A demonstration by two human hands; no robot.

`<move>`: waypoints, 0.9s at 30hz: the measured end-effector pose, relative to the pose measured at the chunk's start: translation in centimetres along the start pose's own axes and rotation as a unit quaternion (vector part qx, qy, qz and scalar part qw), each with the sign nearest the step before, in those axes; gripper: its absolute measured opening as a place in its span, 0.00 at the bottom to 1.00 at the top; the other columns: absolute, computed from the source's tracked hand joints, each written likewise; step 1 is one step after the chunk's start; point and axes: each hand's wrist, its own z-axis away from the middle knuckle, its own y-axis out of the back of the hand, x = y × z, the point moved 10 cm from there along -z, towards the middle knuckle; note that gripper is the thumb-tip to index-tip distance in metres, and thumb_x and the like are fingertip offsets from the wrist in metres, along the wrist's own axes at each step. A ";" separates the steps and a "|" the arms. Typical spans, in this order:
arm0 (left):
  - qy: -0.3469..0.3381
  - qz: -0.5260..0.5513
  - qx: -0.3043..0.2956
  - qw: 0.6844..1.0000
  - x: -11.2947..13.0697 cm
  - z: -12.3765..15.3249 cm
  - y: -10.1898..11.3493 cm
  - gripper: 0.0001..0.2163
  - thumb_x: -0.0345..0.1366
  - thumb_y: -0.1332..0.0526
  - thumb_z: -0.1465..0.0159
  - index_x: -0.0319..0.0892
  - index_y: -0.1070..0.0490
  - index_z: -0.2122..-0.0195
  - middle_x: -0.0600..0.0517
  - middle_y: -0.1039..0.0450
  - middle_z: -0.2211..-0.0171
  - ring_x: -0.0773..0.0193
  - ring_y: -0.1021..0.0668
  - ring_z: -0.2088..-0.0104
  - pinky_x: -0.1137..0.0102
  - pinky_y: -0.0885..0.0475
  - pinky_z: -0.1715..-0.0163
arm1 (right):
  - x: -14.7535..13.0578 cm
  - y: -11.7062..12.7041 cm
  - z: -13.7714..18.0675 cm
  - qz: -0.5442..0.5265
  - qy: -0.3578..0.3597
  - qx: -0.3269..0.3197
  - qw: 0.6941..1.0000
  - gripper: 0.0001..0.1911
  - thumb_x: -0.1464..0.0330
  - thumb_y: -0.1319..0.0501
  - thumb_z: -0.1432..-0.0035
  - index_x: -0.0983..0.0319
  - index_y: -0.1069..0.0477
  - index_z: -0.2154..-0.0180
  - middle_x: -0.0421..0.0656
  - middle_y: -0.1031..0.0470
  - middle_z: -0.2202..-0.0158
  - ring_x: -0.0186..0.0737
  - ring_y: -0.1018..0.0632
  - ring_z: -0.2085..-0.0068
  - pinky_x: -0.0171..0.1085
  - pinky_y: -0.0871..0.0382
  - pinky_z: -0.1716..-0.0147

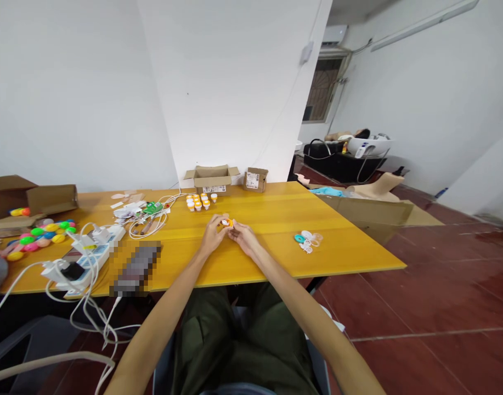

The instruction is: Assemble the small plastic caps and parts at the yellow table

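White walls (pixel 235 82) stand behind a wooden table (pixel 284 219). On its left, a big box (pixel 51 200) holds bright balls (pixel 20 212); I can't see into the back box (pixel 212 180). Over the table's middle, the person's left hand (pixel 213 233) and right hand (pixel 243 237) narrowly pinch a small orange piece (pixel 230 223).

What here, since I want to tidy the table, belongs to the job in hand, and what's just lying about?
Seemingly the job's:
orange-and-white piece, held by left hand and right hand
similar pieces grouped beyond
possibly white-and-teal parts

Probably lying about:
coloured balls
power strip
green packet
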 end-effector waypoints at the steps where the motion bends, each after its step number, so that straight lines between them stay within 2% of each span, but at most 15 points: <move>1: -0.004 0.004 -0.003 1.000 0.1 0.0 0.0 0.08 0.39 0.34 0.38 0.45 0.23 0.58 0.50 0.26 0.62 0.61 0.24 0.61 0.66 0.27 0.59 | 0.0 -0.1 0.0 0.001 -0.004 0.002 1.000 0.15 0.57 0.25 0.60 0.59 0.23 0.74 0.41 0.22 0.75 0.36 0.24 0.71 0.37 0.28 0.66; 9: -0.013 0.015 -0.007 1.000 0.3 0.0 0.1 0.09 0.41 0.35 0.38 0.46 0.23 0.58 0.50 0.26 0.63 0.61 0.25 0.62 0.67 0.28 0.60 | 0.2 -0.6 0.1 -0.007 -0.016 -0.011 1.000 0.16 0.57 0.25 0.58 0.61 0.26 0.76 0.40 0.25 0.79 0.33 0.26 0.75 0.34 0.32 0.72; 17: 0.010 0.003 0.007 1.000 -0.5 0.0 0.2 0.08 0.41 0.34 0.38 0.45 0.23 0.61 0.51 0.26 0.65 0.62 0.25 0.63 0.68 0.28 0.61 | 0.3 -0.3 -0.1 -0.025 0.011 -0.012 1.000 0.14 0.60 0.25 0.58 0.59 0.25 0.74 0.41 0.21 0.72 0.34 0.24 0.69 0.36 0.30 0.64; 21: 0.001 -0.006 0.005 1.000 -0.4 0.0 0.2 0.08 0.41 0.34 0.38 0.45 0.23 0.60 0.51 0.26 0.64 0.62 0.25 0.63 0.67 0.28 0.61 | 0.4 -0.1 -0.3 -0.027 0.015 -0.012 0.999 0.13 0.61 0.25 0.57 0.59 0.24 0.72 0.41 0.20 0.69 0.36 0.23 0.66 0.37 0.29 0.60; 27: -0.020 0.005 -0.011 1.000 -0.1 0.1 0.0 0.10 0.41 0.36 0.37 0.47 0.24 0.56 0.50 0.26 0.62 0.60 0.25 0.61 0.66 0.28 0.59 | 0.0 -0.2 -0.2 -0.008 0.020 -0.011 1.000 0.16 0.57 0.25 0.59 0.59 0.24 0.73 0.41 0.21 0.72 0.36 0.23 0.70 0.38 0.29 0.63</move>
